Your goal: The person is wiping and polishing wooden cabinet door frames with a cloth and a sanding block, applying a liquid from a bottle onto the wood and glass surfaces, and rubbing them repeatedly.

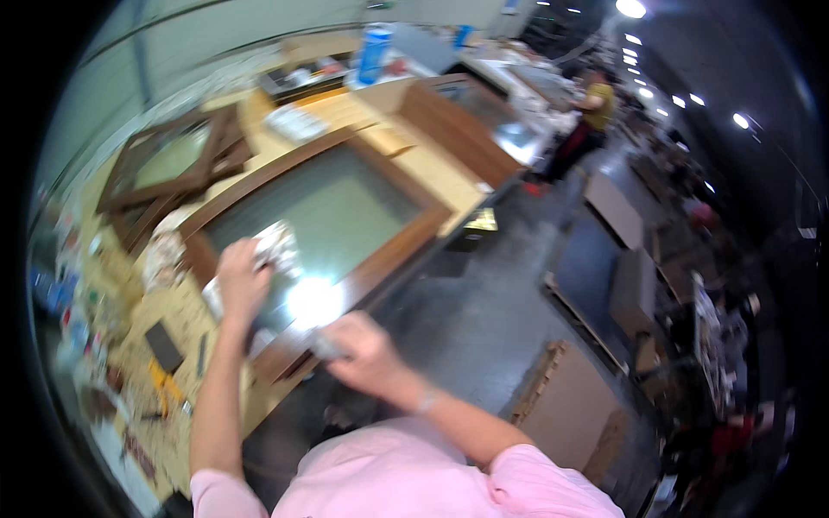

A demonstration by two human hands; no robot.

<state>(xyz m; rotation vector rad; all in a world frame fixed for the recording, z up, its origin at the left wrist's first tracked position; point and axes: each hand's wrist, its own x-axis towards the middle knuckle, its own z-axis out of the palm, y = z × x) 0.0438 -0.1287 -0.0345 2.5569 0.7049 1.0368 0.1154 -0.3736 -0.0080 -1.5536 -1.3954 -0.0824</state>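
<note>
A brown wooden frame with a glass pane (345, 194) lies flat on the workbench in front of me, a bright light reflecting in its near part. My left hand (243, 274) is closed on a crumpled white cloth with brownish marks (278, 246), held over the left side of the glass. Beside the frame's near right corner is my right hand (367, 356), its fingers curled round a small greyish thing (326, 345) too blurred to name.
More brown frames (160, 160) are stacked at the bench's far left. Yellow-handled pliers (164, 384) and a dark flat block (162, 347) lie at the near left. A blue canister (373, 53) stands at the back. Another person (594, 112) stands farther along; panels (587, 268) stand at right.
</note>
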